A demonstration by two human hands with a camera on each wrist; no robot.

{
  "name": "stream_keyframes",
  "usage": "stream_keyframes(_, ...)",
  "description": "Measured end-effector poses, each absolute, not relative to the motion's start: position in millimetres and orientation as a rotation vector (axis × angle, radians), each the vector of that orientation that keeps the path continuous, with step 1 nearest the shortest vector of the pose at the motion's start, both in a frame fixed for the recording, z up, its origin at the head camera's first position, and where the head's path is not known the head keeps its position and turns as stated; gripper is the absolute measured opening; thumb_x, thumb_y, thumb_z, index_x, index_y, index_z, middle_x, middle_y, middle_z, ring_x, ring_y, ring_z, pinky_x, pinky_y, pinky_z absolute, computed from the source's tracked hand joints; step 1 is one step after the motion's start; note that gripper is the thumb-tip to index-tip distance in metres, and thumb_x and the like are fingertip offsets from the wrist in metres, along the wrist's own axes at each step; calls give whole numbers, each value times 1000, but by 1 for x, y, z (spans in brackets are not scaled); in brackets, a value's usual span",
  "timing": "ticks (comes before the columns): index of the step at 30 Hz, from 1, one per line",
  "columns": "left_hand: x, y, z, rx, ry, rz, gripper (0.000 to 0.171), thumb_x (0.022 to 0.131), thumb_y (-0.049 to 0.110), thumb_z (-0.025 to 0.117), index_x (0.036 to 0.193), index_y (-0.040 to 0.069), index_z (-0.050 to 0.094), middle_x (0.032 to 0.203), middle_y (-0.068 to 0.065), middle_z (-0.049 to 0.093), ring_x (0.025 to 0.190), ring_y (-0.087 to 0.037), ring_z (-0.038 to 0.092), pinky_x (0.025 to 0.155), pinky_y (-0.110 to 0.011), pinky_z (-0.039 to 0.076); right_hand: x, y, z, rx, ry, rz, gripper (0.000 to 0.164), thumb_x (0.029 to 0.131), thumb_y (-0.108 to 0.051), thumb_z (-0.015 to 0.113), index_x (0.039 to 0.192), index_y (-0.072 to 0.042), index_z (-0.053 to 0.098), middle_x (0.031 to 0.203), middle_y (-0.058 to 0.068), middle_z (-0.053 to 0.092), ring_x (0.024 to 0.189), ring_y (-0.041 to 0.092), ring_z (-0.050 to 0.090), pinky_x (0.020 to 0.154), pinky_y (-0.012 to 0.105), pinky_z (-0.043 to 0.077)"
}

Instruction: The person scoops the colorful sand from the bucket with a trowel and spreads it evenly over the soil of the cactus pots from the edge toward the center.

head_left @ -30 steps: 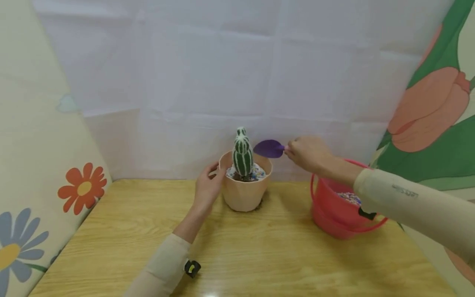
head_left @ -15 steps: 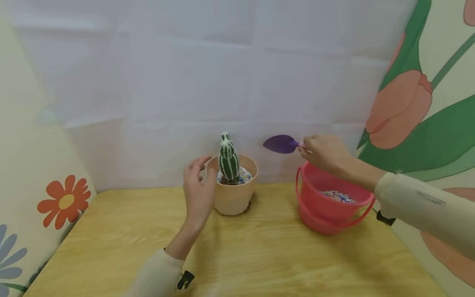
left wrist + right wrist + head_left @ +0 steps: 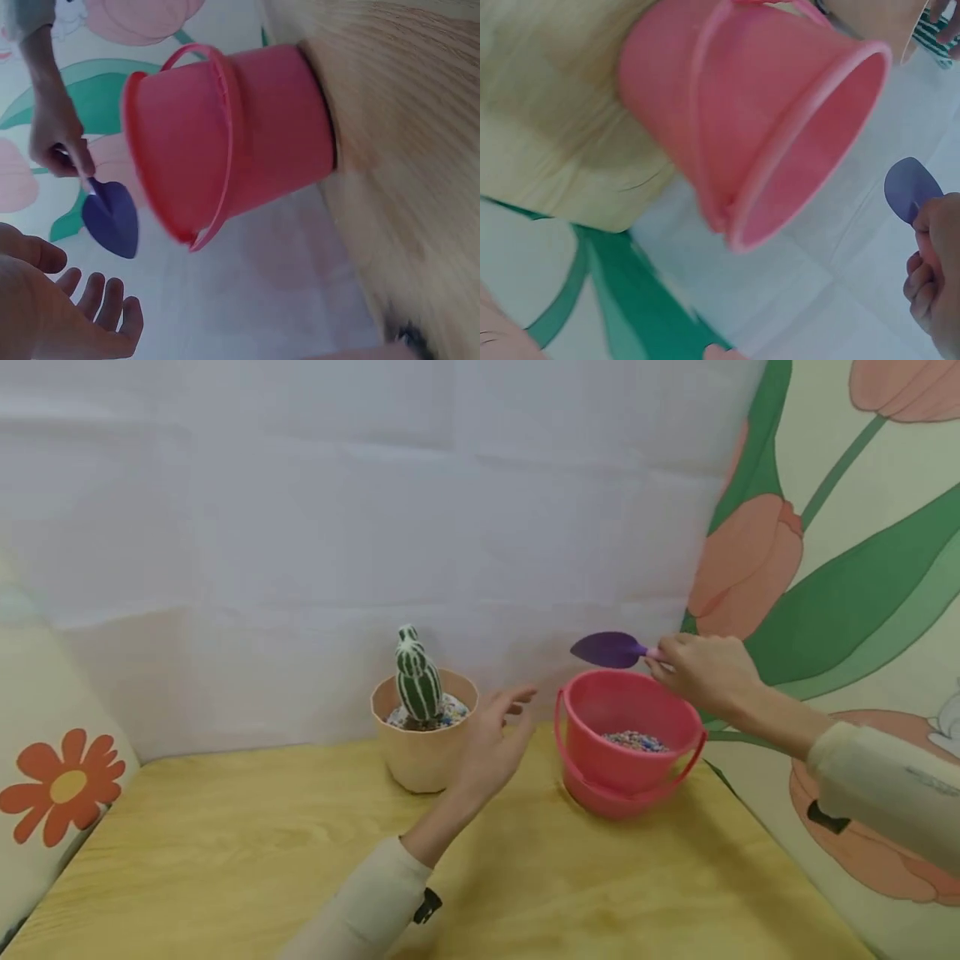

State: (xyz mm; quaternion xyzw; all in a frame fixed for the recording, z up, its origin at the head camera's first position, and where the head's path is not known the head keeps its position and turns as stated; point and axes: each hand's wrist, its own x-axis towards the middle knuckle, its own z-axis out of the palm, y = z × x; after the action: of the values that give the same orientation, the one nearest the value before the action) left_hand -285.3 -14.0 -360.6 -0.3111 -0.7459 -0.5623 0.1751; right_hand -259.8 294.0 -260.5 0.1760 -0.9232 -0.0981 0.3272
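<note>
My right hand [image 3: 708, 672] grips the pink handle of a small trowel with a purple blade [image 3: 609, 649], held above the back rim of a red bucket [image 3: 622, 785]. Multicoloured pebbles [image 3: 636, 742] lie in the bottom of the bucket. Between the bucket and a peach plant pot [image 3: 420, 760], my left hand [image 3: 495, 743] is raised with loosely bent fingers and holds nothing; it overlaps the pot's right side in the head view. A green-and-white striped knitted cactus [image 3: 418, 685] stands in the pot, leaning slightly left, with white and coloured pebbles [image 3: 452, 710] around its base.
The pot and bucket stand toward the back of a wooden table [image 3: 247, 852]. A white sheet [image 3: 322, 527] hangs behind it. Walls with painted flowers [image 3: 67, 787] flank the table on both sides.
My left hand has let go of the pot's left rim and crossed in front to its right side. The trowel has moved right, from beside the cactus to above the bucket. The view has turned right.
</note>
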Motion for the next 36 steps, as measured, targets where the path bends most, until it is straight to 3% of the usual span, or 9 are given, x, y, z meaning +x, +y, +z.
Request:
stream_keyframes(8, -311, 13, -374, -816, -2210, -1763, 39, 102, 17, 61, 139, 5, 60, 115, -8, 67, 95, -18, 65, 76, -33, 59, -253, 306, -266, 536, -2342, -259, 27, 94, -19, 69, 73, -9, 56, 57, 0, 44, 40, 15, 37, 34, 31, 27)
stream_keyframes(12, -314, 18, -380, -646, -2221, -2010, 46, 99, 16, 61, 143, 6, 55, 110, -11, 64, 81, -25, 68, 67, -35, 61, -250, 306, -270, 533, -2387, -249, 30, 95, -16, 68, 71, -11, 51, 58, 0, 45, 41, 15, 37, 34, 31, 26)
stream_keyframes(16, -311, 22, -383, -408, -2153, -2269, 51, 95, 12, 61, 145, 9, 49, 111, -16, 58, 73, -27, 66, 68, -37, 62, -252, 303, -276, 524, -2484, -292, 28, 99, -18, 64, 75, -8, 55, 63, 5, 53, 44, 19, 44, 34, 35, 35)
stream_keyframes(22, -305, 25, -374, -115, -1787, -2779, 55, 98, 3, 59, 148, 8, 36, 119, -22, 53, 85, -24, 66, 77, -38, 61, -264, 296, -285, 452, -2633, -373, 27, 101, -19, 63, 77, -7, 61, 70, 8, 59, 52, 27, 55, 39, 43, 45)
stream_keyframes(25, -302, 29, -369, -14, -1635, -2953, 54, 96, 0, 61, 145, 4, 38, 121, -24, 56, 88, -26, 66, 79, -40, 61, -266, 289, -288, 423, -2698, -441, 28, 100, -17, 64, 74, -9, 60, 67, 5, 55, 53, 23, 53, 40, 41, 46)
stream_keyframes(29, -296, 36, -369, 22, -1578, -3039, 49, 95, 0, 65, 139, 3, 44, 109, -20, 62, 86, -26, 66, 79, -41, 61, -266, 278, -288, 355, -2788, -495, 32, 96, -9, 65, 66, -12, 56, 62, 4, 53, 52, 21, 51, 41, 40, 45)
stream_keyframes(36, -282, 49, -371, 82, -1480, -3226, 41, 92, -4, 60, 133, -4, 60, 92, -13, 60, 84, -22, 62, 83, -41, 60, -257, 268, -291, 217, -2876, -599, 20, 91, 3, 63, 75, -9, 64, 72, 11, 62, 62, 33, 62, 50, 48, 53)
